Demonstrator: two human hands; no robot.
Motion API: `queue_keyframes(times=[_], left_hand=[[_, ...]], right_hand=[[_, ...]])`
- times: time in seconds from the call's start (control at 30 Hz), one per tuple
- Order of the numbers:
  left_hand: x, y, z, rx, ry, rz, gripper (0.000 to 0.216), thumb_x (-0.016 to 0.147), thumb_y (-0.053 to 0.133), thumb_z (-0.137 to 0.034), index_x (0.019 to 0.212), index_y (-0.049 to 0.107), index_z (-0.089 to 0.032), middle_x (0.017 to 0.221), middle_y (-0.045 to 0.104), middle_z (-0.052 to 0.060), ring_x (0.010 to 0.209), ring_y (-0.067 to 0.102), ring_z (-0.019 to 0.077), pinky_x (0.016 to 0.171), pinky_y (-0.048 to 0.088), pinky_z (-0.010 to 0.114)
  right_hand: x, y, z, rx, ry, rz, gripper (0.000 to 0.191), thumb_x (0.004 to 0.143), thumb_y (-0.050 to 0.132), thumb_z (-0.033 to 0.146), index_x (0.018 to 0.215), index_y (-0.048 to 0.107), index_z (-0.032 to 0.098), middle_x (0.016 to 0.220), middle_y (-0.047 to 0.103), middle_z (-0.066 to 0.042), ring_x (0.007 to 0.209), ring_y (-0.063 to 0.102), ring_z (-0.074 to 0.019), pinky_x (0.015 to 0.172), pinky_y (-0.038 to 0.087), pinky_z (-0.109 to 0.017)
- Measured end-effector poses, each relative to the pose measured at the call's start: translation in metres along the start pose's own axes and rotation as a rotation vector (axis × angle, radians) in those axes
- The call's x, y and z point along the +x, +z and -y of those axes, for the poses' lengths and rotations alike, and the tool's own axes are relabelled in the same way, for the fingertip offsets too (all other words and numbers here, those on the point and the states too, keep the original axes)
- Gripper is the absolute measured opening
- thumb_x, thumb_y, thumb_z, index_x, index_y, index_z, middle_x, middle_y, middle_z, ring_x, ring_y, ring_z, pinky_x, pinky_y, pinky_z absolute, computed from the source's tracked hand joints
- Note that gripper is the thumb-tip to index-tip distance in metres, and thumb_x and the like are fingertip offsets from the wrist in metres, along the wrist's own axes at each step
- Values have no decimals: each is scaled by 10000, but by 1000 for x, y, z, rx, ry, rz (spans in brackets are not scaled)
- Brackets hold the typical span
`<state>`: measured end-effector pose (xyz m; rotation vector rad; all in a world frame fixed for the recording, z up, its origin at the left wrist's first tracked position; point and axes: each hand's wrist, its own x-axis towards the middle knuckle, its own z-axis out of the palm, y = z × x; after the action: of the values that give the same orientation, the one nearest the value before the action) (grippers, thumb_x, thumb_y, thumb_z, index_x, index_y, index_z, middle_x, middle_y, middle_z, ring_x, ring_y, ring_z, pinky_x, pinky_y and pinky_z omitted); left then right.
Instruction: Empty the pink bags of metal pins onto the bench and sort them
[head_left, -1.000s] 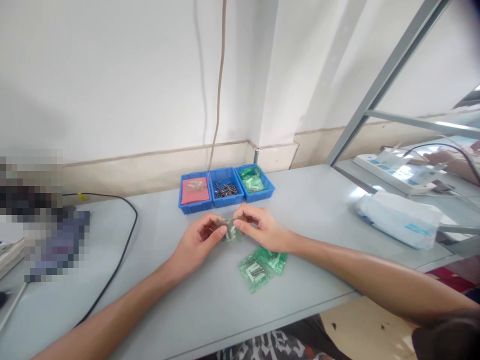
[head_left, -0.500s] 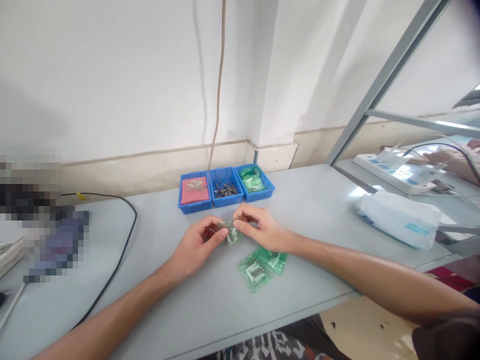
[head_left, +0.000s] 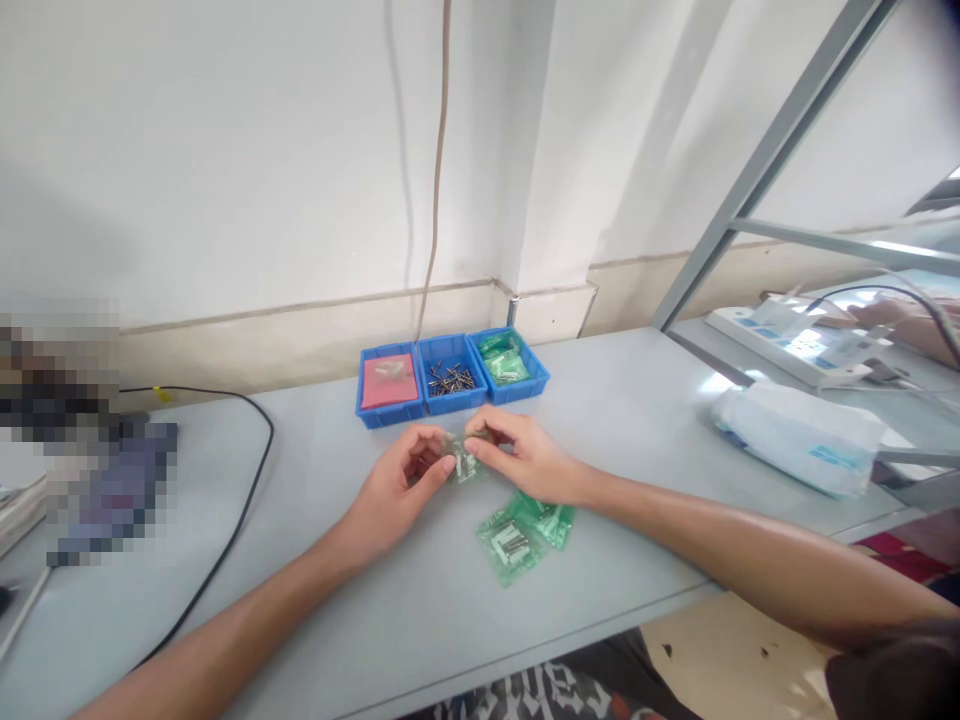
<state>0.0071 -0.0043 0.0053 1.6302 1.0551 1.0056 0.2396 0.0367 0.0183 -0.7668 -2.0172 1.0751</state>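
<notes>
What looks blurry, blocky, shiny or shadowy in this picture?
Head view: square blocks hide things at the far left; a faint shadow marks the wall left of the hanging cord. Head view too: glare whitens the tabletop beside the white packet; pieces inside the bag pinched by the left hand and right hand look too soft to make out.

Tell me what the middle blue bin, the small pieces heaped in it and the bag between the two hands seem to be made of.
Middle blue bin: probably moulded plastic, smooth, with evenly coloured walls.
Heaped pieces: likely metal, silvery-dark with bright glints; plating can't be told.
Held bag: apparently thin greenish plastic film, since its contents show through.
</notes>
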Motion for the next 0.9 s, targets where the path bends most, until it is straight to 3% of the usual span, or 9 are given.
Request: queue_keyframes(times=[0.17,0.37,0.6,0.77,0.9], left_hand=[[-4,1,0,-1,49,-32,431,1053,645,-415,1416,456,-281,1106,652,38,907,633,176,850,521,321],[-4,-1,-4,142,90,-55,270,1062,591,-349,1314,634,-262,1297,677,84,1005,652,208,934,535,363],[2,-3,-2,127,69,-76,395,965,603,-196,1355,633,-253,1309,686,85,1032,677,212,898,556,355],[2,-3,1,175,55,-52,376,979,696,-311,1351,654,-265,1337,676,72,1047,656,214,934,525,351],[0,-3,2,260,53,-6,253,1039,636,-430,1166,733,-234,1106,728,48,954,619,220,869,491,339]], right_hand=[[1,0,1,90,36,-64,211,1054,630,434,1083,515,260,806,554,37,678,523,-159,656,440,-288],[3,-2,-4,35,49,-62,153,1088,535,341,1096,653,244,913,631,-13,747,581,-169,673,468,-296],[5,-4,-12,6,19,-72,317,954,540,91,1178,709,238,1082,724,-31,896,647,-182,806,522,-312],[5,-6,-9,-69,-58,-50,147,1011,652,234,1131,735,242,1103,710,-57,910,639,-202,847,534,-351],[5,-7,-6,-101,-111,-57,147,1053,641,371,1061,717,245,1143,658,-79,984,627,-220,860,539,-354]])
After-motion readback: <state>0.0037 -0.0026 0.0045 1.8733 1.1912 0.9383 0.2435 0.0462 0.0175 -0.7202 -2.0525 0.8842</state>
